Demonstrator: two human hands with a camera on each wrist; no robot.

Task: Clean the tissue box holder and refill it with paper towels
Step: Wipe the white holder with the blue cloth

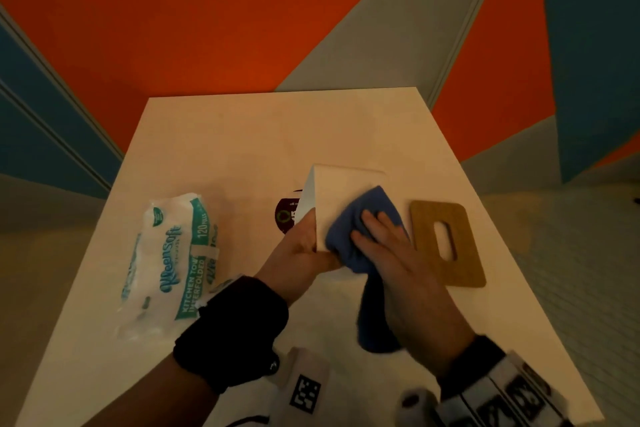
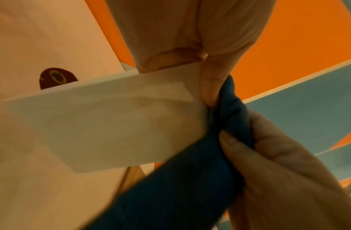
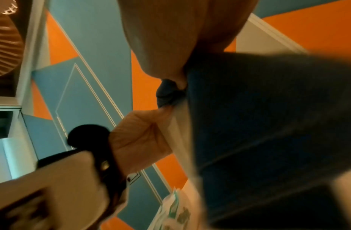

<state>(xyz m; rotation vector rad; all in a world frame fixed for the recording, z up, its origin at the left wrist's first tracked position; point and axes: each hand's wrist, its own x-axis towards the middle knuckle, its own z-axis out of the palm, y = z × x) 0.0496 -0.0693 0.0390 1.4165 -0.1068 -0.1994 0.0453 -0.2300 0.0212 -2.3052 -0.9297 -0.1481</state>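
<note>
The white tissue box holder (image 1: pixel 343 191) stands tilted on the white table (image 1: pixel 225 135), one flat face turned up toward me. My left hand (image 1: pixel 304 246) grips its near left edge, thumb on the upper face (image 2: pixel 210 87). A blue cloth (image 1: pixel 360 222) lies bunched on that face, its tail hanging down toward me. My right hand (image 1: pixel 381 239) lies on the cloth and presses it against the box. In the left wrist view its thumb (image 2: pixel 229 140) pinches the cloth (image 2: pixel 180 186). The box's opening is hidden.
A wooden lid (image 1: pixel 446 243) with a slot lies flat just right of the box. A plastic pack of kitchen towels (image 1: pixel 173 260) lies at the left. A dark round sticker (image 1: pixel 285 215) shows behind the box. Orange and blue walls stand beyond the table.
</note>
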